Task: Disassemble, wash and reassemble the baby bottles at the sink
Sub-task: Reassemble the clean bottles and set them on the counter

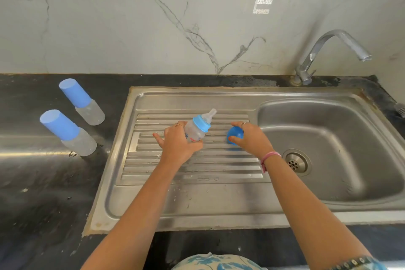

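Head view only: left hand (178,140) wraps the clear body of a baby bottle (196,130), fingers curled round it, tilted w/ teat pointing up and away over the ribbed drainboard (197,169). That's prob. to steady the body so the blue collar (201,123) can be unscrewed next. Right hand (249,137) holds the blue cap (235,136), fingertips and thumb curled over it, low at the drainboard surface just right of the bottle. Looks like it's being parked there, within reach and where it can drain, though can't tell if it touches the steel. Two more capped bottles (68,132) (82,102) stand on the dark counter (43,182), well apart to the left, seemingly waiting their turn. Basin (328,149) and tap (335,50) are at right, no water running. Early stage: only the cap is off.
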